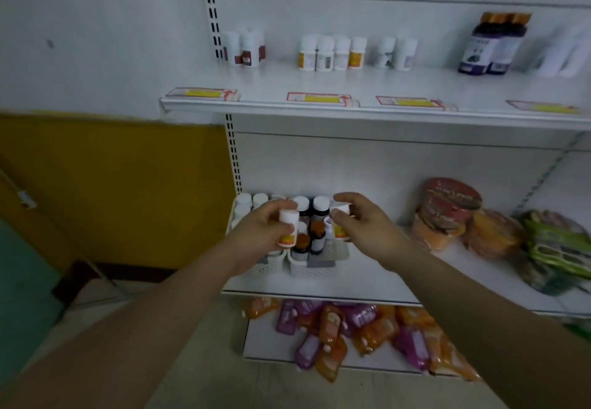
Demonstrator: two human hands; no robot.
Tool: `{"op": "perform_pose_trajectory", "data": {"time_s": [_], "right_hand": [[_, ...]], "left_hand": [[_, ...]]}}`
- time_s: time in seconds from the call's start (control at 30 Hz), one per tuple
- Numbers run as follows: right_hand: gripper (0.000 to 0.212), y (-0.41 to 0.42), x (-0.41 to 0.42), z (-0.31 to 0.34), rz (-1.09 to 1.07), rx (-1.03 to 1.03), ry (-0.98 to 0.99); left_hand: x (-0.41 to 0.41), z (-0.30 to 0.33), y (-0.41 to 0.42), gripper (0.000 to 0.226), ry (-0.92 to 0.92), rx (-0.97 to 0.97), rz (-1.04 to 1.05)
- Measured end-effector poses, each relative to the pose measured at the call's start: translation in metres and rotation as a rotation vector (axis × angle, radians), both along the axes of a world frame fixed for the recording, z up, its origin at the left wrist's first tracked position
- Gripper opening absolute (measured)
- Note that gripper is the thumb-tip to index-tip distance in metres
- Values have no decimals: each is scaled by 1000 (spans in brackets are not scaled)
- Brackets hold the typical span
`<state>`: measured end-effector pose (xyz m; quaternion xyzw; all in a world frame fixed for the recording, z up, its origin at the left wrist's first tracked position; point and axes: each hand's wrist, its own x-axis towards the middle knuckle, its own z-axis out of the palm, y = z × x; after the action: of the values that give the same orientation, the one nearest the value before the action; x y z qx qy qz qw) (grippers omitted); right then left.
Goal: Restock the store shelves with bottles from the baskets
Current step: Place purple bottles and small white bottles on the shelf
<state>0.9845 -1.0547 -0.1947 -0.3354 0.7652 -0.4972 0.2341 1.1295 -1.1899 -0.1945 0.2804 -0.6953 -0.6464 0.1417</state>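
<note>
Two white plastic baskets (323, 266) stand side by side on the middle shelf (367, 280), holding several white and dark bottles with white or orange caps. My left hand (262, 232) grips a white bottle with an orange label (288, 227) just above the left basket. My right hand (361, 219) holds a second white bottle with an orange label (339, 223) above the right basket. On the upper shelf (367, 88) stand rows of white bottles (331, 53) at the back.
Price tags (316, 98) line the upper shelf's front edge. Two dark purple bottles (492, 43) stand at its right. Round snack packs (447, 210) and green packets (556, 248) lie right of the baskets. Orange and purple pouches (351, 332) fill the bottom shelf. A yellow wall panel (128, 191) is left.
</note>
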Motion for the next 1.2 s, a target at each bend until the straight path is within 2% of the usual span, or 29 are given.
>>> {"op": "perform_pose_trajectory", "data": {"time_s": [0.13, 0.27, 0.33, 0.47, 0.57, 0.77, 0.9, 1.0, 1.13, 1.2], "right_hand": [[37, -5, -29, -33, 22, 139, 17], [24, -28, -66, -74, 47, 166, -12], [24, -42, -85, -99, 80, 212, 5], [31, -62, -118, -149, 137, 354, 125], [39, -69, -134, -173, 185, 442, 274], [43, -77, -153, -200, 226, 495, 506], [43, -84, -159, -207, 220, 533, 602], [47, -90, -159, -208, 236, 622, 636], [60, -92, -155, -202, 269, 719, 664], [61, -86, -151, -194, 279, 730, 632]], "left_hand": [[-28, -43, -8, 29, -115, -182, -16], [-63, -84, -21, 28, -262, -419, -87], [-81, -105, -25, 28, -300, -490, -106], [-107, -148, -35, 43, -351, -639, -87], [-115, -171, -42, 45, -367, -675, -100], [-112, -195, -44, 36, -406, -919, -275], [-109, -209, -44, 21, -365, -1131, -335], [-106, -213, -42, 22, -407, -1140, -373], [-106, -210, -45, 44, -452, -1065, -436], [-106, -201, -44, 47, -443, -993, -422]]}}
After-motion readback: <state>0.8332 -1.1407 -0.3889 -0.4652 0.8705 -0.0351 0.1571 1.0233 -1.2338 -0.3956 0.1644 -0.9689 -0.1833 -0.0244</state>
